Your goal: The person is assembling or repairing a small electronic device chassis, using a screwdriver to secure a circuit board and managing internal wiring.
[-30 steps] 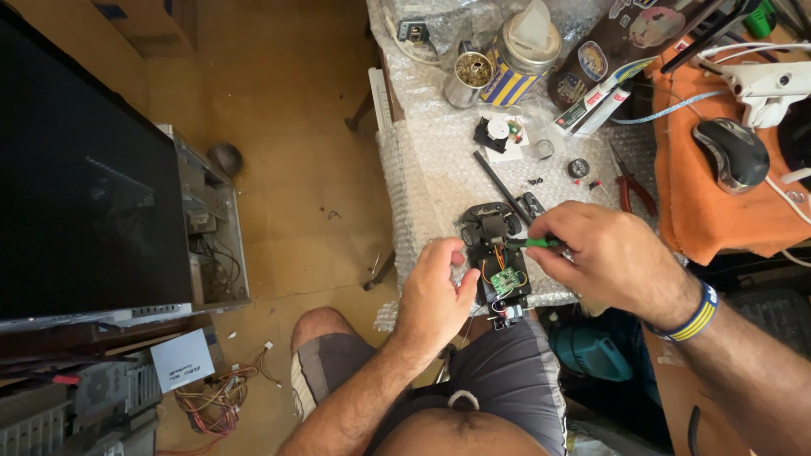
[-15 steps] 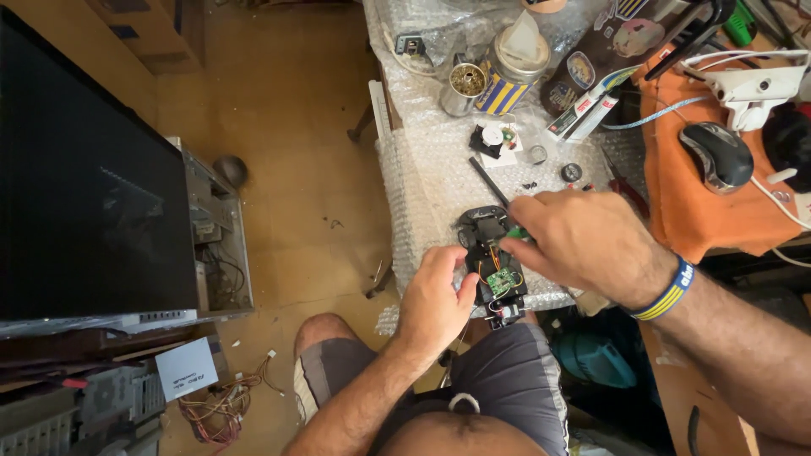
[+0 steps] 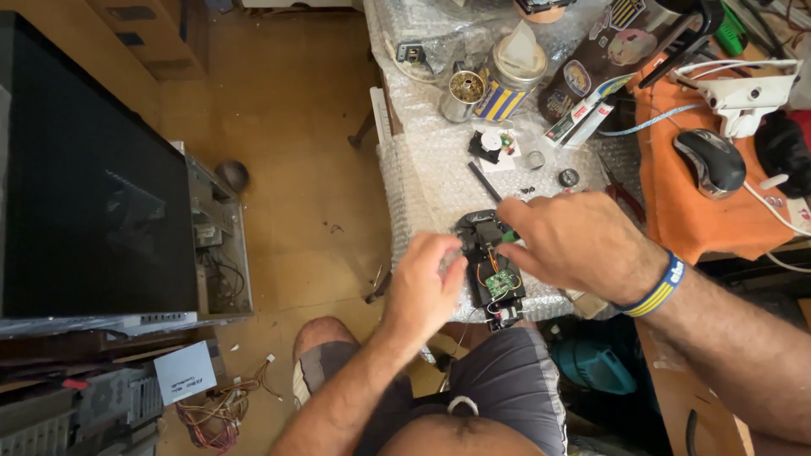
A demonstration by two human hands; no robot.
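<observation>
- Cluttered counter (image 3: 422, 181) under bubble wrap
- Opened black device (image 3: 492, 266), green circuit board (image 3: 501, 284) bared
- Left hand (image 3: 425, 283) fingers curled beside it; right hand (image 3: 579, 241) pinches green-handled tool (image 3: 509, 237); reassembly remains

A table (image 3: 405, 181) covered in bubble wrap carries an opened black device (image 3: 490, 266) with a green circuit board, a black rod (image 3: 484, 181), a striped can (image 3: 505, 84), a small metal tin (image 3: 465, 91) and loose small parts. To its right, an orange cloth (image 3: 676, 211) bears a computer mouse (image 3: 711, 162).
</observation>
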